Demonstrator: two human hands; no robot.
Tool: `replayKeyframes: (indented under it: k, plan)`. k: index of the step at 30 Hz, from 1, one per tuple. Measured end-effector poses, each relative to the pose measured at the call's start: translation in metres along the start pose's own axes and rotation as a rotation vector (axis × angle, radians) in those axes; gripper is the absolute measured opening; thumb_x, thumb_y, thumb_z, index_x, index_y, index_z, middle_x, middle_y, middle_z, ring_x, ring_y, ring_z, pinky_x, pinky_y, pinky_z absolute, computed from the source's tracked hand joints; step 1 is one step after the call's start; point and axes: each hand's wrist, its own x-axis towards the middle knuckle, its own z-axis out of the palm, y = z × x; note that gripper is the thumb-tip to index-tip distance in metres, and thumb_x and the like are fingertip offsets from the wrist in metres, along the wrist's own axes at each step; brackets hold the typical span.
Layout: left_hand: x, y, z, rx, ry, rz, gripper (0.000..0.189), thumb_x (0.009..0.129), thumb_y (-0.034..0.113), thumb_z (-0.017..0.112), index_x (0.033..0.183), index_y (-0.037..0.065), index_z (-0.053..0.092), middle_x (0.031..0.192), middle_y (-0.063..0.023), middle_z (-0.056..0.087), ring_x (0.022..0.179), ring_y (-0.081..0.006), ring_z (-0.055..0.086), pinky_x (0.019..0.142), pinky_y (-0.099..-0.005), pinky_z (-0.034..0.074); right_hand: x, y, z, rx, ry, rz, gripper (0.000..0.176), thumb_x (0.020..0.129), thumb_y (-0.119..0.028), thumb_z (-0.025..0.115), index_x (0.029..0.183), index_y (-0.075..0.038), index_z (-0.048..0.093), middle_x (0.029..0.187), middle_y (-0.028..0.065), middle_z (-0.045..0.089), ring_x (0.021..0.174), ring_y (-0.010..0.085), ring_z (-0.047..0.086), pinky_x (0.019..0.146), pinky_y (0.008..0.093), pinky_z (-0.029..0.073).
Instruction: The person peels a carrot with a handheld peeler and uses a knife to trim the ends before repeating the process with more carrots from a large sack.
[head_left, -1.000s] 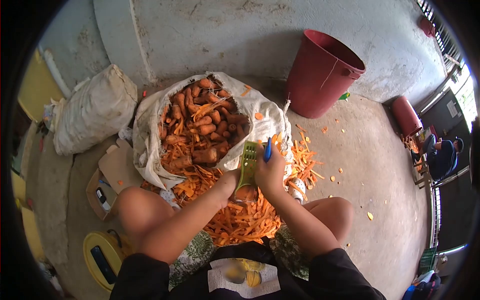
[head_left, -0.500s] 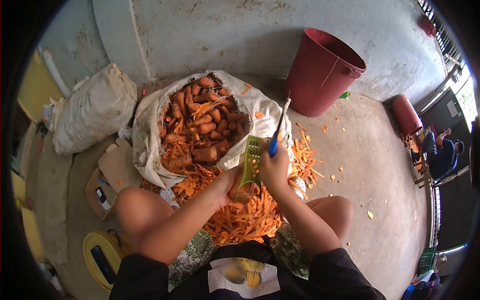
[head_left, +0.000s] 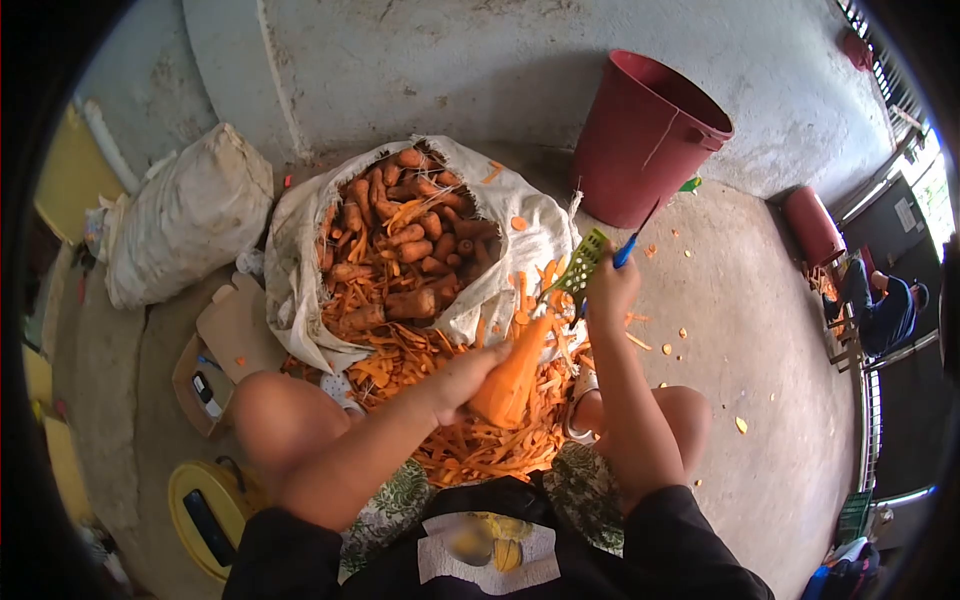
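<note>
My left hand (head_left: 470,378) is wrapped round the thick end of a large peeled carrot (head_left: 510,385), whose narrow end points up and to the right. In my right hand (head_left: 612,287) are a green peeler with holes (head_left: 580,262) and a blue-handled knife (head_left: 625,250), its thin blade pointing up. The peeler's lower end is near the carrot's tip. Orange peelings (head_left: 480,450) lie heaped between my legs. Beyond them an open white sack (head_left: 300,240) holds many unpeeled carrots (head_left: 408,245) and some peelings.
A tall red bin (head_left: 640,140) stands by the wall, right of the sack. At the left are a closed white sack (head_left: 190,220), a cardboard box (head_left: 240,330) and a yellow lid with a phone (head_left: 185,490). A person (head_left: 885,310) sits at the far right.
My right hand has moved up and right with the peeler and knife, away from the carrot. The carrot now shows its peeled side, tilted up and right in my left hand.
</note>
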Motion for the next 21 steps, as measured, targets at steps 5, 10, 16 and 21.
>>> replayKeyframes:
  k: [5, 10, 16, 21]
  plan:
    - [0.017, -0.002, -0.023, -0.297, 0.068, 0.035, 0.037, 0.092, 0.031, 0.031, 0.11, 0.001, 0.045, 0.093, -0.0126, 0.057, 0.08, -0.0229, 0.061, 0.07, -0.0355, 0.052, -0.078, -0.051, 0.0, 0.125, -0.386, -0.014, 0.021, 0.086, -0.017, 0.05, 0.077, 0.001, 0.053, 0.054, 0.0052, 0.048, 0.048, 0.011, 0.042, 0.045, 0.0288, 0.034]
    - [0.019, -0.01, -0.023, -0.437, -0.008, 0.056, 0.037, 0.092, 0.031, 0.032, 0.108, 0.001, 0.046, 0.092, -0.0119, 0.057, 0.079, -0.0224, 0.06, 0.068, -0.0344, 0.052, -0.096, -0.053, 0.002, -0.093, -0.356, -0.196, 0.017, 0.084, -0.015, 0.05, 0.078, 0.002, 0.053, 0.053, 0.0108, 0.048, 0.046, 0.0208, 0.044, 0.046, 0.0328, 0.036]
    - [-0.005, 0.001, 0.003, -0.016, 0.03, -0.031, 0.045, 0.088, 0.036, 0.044, 0.113, 0.0, 0.043, 0.091, -0.0097, 0.057, 0.081, -0.0183, 0.059, 0.067, -0.0312, 0.051, 0.005, 0.013, 0.004, -0.057, 0.061, 0.075, 0.02, 0.086, -0.015, 0.047, 0.078, 0.002, 0.055, 0.056, 0.0089, 0.051, 0.049, 0.0142, 0.042, 0.048, 0.0308, 0.036]
    - [0.005, 0.003, -0.025, 0.43, 0.125, 0.254, 0.048, 0.08, 0.027, 0.06, 0.115, -0.002, 0.042, 0.096, -0.0109, 0.055, 0.082, -0.0167, 0.056, 0.071, -0.0274, 0.046, -0.001, -0.01, -0.008, -0.075, -0.383, 0.042, 0.016, 0.081, -0.013, 0.049, 0.084, 0.001, 0.058, 0.06, 0.0106, 0.055, 0.05, 0.0144, 0.048, 0.049, 0.0301, 0.039]
